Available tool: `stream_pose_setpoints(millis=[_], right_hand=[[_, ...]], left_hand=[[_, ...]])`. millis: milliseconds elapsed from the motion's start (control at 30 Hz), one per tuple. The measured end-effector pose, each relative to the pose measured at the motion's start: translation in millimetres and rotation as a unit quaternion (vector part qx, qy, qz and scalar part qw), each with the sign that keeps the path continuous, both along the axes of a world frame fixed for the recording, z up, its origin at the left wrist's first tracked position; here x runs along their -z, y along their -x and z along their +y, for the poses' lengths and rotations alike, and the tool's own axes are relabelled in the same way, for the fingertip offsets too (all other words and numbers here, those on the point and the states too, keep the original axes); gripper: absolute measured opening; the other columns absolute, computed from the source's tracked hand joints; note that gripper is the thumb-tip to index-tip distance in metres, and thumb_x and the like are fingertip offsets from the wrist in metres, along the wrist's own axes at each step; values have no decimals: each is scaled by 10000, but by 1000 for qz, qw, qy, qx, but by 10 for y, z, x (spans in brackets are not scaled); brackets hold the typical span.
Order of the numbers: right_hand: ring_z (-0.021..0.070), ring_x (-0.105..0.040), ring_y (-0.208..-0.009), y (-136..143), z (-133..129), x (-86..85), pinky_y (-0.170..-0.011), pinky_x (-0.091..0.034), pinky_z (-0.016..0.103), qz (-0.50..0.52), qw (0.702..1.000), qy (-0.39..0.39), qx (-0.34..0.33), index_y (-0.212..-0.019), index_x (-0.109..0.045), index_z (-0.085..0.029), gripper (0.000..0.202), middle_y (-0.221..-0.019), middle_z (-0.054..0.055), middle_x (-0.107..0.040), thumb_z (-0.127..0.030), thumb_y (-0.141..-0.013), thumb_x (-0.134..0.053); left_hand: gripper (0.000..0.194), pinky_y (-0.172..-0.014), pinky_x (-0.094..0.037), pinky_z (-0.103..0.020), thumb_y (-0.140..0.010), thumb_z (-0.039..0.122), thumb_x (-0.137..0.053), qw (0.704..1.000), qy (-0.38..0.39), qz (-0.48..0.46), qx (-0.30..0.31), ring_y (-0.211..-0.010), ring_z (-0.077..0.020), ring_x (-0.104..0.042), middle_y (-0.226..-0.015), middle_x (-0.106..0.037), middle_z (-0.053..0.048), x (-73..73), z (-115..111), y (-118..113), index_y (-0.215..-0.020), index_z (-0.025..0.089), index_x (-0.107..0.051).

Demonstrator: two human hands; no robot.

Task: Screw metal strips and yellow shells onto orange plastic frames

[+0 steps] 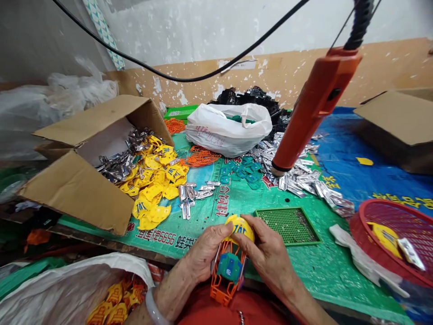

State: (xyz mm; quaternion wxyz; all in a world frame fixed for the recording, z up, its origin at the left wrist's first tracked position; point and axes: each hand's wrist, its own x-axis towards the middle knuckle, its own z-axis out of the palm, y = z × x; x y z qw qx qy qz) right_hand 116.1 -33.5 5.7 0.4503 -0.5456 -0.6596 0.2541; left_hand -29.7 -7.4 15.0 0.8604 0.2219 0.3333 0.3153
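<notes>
At the near table edge, both hands are closed on one plastic toy made of several parts. Its orange openwork frame points down toward my body, with a green piece set in the middle. A rounded yellow piece with blue markings sits at the far end. My left hand grips the left side of the frame, its thumb on the yellow piece. Fingers of my right hand pinch the yellow piece from the right. How the parts are joined is hidden by the fingers.
A tipped cardboard box spills yellow pieces and silver strips at left. Behind are a white bag, orange frames and green pieces. An orange-red tool hangs at right, above a green mesh tray and red basket.
</notes>
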Motion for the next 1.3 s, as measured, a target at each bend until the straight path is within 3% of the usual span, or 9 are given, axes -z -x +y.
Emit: stream_pose_setpoints(millis=[167, 400, 667, 833, 900, 967, 1100, 1167, 1300], right_hand=[[186, -634, -686, -7, -102, -25, -599, -533, 304, -34, 998, -50, 11, -1065, -630, -127, 313, -801, 87, -671, -362, -867, -573], [258, -593, -1143, -123, -188, -171, -970, -483, 438, 131, 970, 196, -59, -1302, -536, -232, 550, -1279, 95, -618, -433, -799, -629], [256, -615, -1085, -35, -264, -22, -942, -494, 439, 163, 956, 239, -55, -1349, -474, -183, 616, -1250, 129, -624, -417, -801, -626], [217, -645, -878, -471, -230, -342, -728, -564, 393, 59, 991, 108, 57, -1244, -554, -273, 518, -1162, 85, -646, -381, -757, -692], [205, -632, -882, -759, -66, -564, -749, -551, 398, 59, 977, -27, 203, -1205, -565, -295, 474, -1133, 70, -637, -379, -758, -696], [230, -603, -1007, -1005, 196, -762, -809, -528, 421, 64, 952, -136, 268, -1204, -561, -300, 587, -1200, 64, -596, -384, -665, -776], [249, -554, -1123, -1148, 808, -1007, -807, -520, 396, 177, 973, -119, 89, -1212, -535, -297, 765, -1212, 45, -592, -426, -521, -837], [199, -608, -985, -1068, 1031, -1068, -811, -511, 371, 213, 971, -112, -5, -1114, -583, -269, 611, -1069, 11, -646, -373, -557, -815], [115, -575, -721, -870, 1151, -1100, -676, -485, 304, 234, 968, -93, -4, -944, -592, -213, 385, -803, -47, -600, -254, -598, -756]], left_hand=[[311, -552, -447, -195, -701, 359, -757, 997, -49, 54, 36, -572, -114, -585, -662, -677, -70, -78, 3, 67, -771, 58, -723], [260, -506, -417, -190, -713, 326, -739, 997, -46, 56, 8, -512, -93, -535, -618, -638, -34, -42, -80, 38, -823, 91, -732], [325, -534, -463, -194, -624, 295, -792, 996, -23, 81, 41, -560, -119, -594, -688, -699, -83, -64, -92, 35, -851, 68, -740], [315, -538, -473, -199, -673, 319, -766, 992, -19, 127, 12, -565, -133, -623, -690, -716, -91, -63, -118, 74, -869, 74, -740], [310, -547, -488, -210, -670, 324, -773, 990, -17, 142, -1, -570, -143, -635, -686, -720, -90, -59, -111, 87, -859, 82, -741], [310, -544, -497, -218, -666, 325, -778, 989, -13, 144, -3, -566, -149, -640, -685, -723, -91, -61, -106, 80, -861, 86, -741], [301, -552, -516, -224, -647, 301, -793, 992, -5, 128, -11, -568, -149, -644, -701, -731, -94, -78, -118, 42, -854, 88, -740], [296, -540, -521, -231, -647, 294, -794, 992, -1, 124, -20, -549, -147, -639, -701, -733, -93, -83, -127, 43, -856, 93, -739], [289, -517, -524, -234, -641, 284, -801, 991, 12, 132, -30, -522, -147, -633, -691, -732, -93, -82, -115, 85, -846, 91, -736]])
